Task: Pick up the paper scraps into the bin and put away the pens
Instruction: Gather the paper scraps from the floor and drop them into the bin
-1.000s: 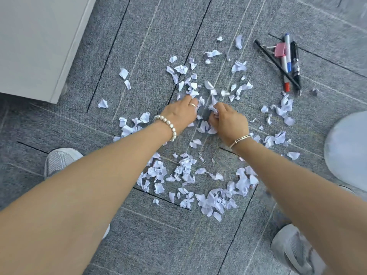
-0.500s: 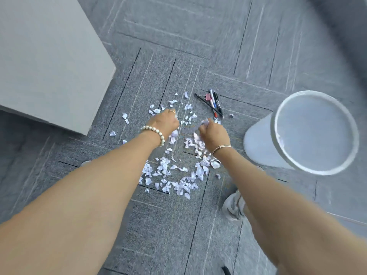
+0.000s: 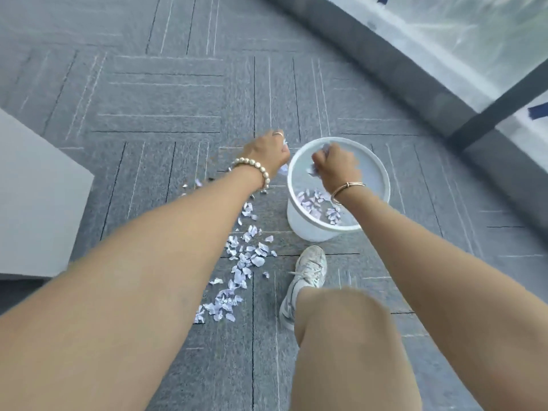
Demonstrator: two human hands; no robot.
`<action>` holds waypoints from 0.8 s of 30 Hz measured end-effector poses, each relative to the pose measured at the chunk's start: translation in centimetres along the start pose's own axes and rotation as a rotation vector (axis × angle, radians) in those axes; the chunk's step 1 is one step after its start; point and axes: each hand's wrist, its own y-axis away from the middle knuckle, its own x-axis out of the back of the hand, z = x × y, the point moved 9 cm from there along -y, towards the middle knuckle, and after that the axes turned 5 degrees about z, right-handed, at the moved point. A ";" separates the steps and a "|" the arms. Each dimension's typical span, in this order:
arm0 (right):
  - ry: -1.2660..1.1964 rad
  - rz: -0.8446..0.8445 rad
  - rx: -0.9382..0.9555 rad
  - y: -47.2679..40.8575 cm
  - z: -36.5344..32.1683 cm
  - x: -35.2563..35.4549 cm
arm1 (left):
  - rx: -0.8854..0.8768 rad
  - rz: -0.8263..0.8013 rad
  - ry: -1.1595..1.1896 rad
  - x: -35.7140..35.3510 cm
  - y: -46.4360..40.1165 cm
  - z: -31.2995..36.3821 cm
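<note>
Grey carpet point(image 3: 178, 99) is carrying a long trail of pale paper scraps point(image 3: 246, 256), lying below and behind the left hand point(image 3: 265, 152), under that forearm. The left hand is curling closed around a few scraps, white bits poking out at the knuckles, and it is sitting just left of the white bin point(image 3: 382, 170), outside the rim. Letting go there is likely to send pieces back onto the carpet. The right hand point(image 3: 336, 167) is fisting a small bunch directly over the bin's mouth, above scraps already lying inside. Light paper may be fluttering past the rim if released from height. The pens are not showing; they are probably hidden somewhere behind the left arm.
</note>
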 end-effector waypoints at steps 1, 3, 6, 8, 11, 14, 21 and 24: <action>0.032 0.020 -0.014 -0.5 1.8 0.5 | -0.011 -0.010 0.007 -1.1 -0.7 1.2; 0.065 0.031 -0.029 -1.7 5.3 0.8 | -0.034 -0.024 0.027 -3.8 -2.1 3.7; 0.003 0.003 -0.080 -3.3 9.7 -0.7 | -0.036 -0.051 0.026 -7.6 -3.5 6.1; -0.015 0.022 -0.144 -4.3 12.5 -2.2 | -0.029 -0.077 0.033 -9.9 -4.1 7.2; 0.121 -0.026 -0.128 -4.8 15.0 -5.1 | -0.089 -0.135 -0.019 -13.1 -4.7 8.3; 0.119 -0.050 -0.132 -4.6 16.4 -7.1 | -0.153 -0.164 -0.078 -15.1 -4.9 8.5; 0.098 -0.054 -0.091 -5.0 15.8 -8.1 | -0.191 -0.164 -0.118 -15.4 -4.9 8.1; 0.096 -0.054 -0.075 -5.2 14.9 -7.6 | -0.194 -0.144 -0.107 -14.2 -4.8 8.1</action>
